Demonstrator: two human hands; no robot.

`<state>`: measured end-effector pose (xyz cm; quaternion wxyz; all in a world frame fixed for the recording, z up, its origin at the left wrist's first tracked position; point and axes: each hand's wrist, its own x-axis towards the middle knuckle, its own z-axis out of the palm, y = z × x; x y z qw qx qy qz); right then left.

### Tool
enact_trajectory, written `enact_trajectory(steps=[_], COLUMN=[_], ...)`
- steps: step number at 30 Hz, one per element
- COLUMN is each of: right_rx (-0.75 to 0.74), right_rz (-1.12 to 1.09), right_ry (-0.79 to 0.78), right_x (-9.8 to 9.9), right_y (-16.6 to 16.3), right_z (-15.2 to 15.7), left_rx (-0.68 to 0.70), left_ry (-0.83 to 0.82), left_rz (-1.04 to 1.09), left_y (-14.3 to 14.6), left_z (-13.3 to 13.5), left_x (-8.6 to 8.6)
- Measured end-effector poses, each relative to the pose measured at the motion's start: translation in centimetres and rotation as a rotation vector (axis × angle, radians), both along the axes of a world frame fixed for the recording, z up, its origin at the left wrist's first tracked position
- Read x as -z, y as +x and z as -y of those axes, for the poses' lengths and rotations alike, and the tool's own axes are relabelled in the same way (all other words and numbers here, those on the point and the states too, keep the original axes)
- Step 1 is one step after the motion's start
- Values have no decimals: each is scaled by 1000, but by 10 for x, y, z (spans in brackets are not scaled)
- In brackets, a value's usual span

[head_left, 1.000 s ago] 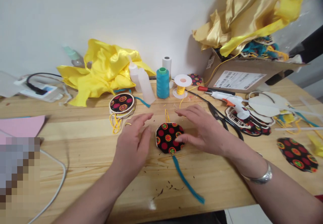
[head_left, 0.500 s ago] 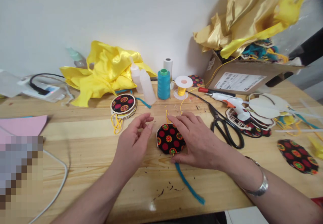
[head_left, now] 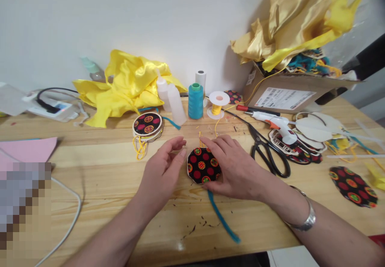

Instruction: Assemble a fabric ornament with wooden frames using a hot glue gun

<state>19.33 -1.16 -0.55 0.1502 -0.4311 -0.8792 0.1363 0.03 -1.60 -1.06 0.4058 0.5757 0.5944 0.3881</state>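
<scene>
A black fabric-covered piece [head_left: 201, 166] with red and orange round motifs and a pale rim lies on the table before me. My right hand [head_left: 233, 164] grips its right side, fingers across the top edge and thumb at the lower edge. Yellow cord sticks out at its top, and a blue tassel [head_left: 224, 221] trails from below the thumb. Just left of the piece, my left hand [head_left: 164, 164] hovers with curled fingers and thumb apart, and I see nothing held in it. A stack of similar round pieces [head_left: 147, 124] with yellow cord loops sits beyond my left hand.
Black scissors [head_left: 270, 154] and a white glue gun [head_left: 275, 123] lie to the right, near a loose patterned fabric oval [head_left: 353, 187]. At the back stand a blue thread spool [head_left: 195, 102], white bottles [head_left: 177, 106], yellow satin [head_left: 126, 82] and a cardboard box [head_left: 288, 94].
My left hand has shifted slightly right, closer to the patterned piece. My right hand keeps its hold, and its thumb has moved slightly left along the lower edge.
</scene>
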Motion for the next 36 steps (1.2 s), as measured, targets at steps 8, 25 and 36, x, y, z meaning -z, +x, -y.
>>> enact_trajectory(steps=[8, 25, 36], right_rx=[-10, -50, 309], right_rz=[-13, -231, -747], right_ry=[23, 47, -550], right_x=[1, -8, -7], right_y=[1, 8, 10], right_z=[1, -1, -14], left_rx=[-5, 234, 300], left_ry=[-29, -470, -433], left_rz=[54, 544, 509], left_y=[1, -2, 3], left_z=[0, 0, 0], left_x=[-1, -3, -8])
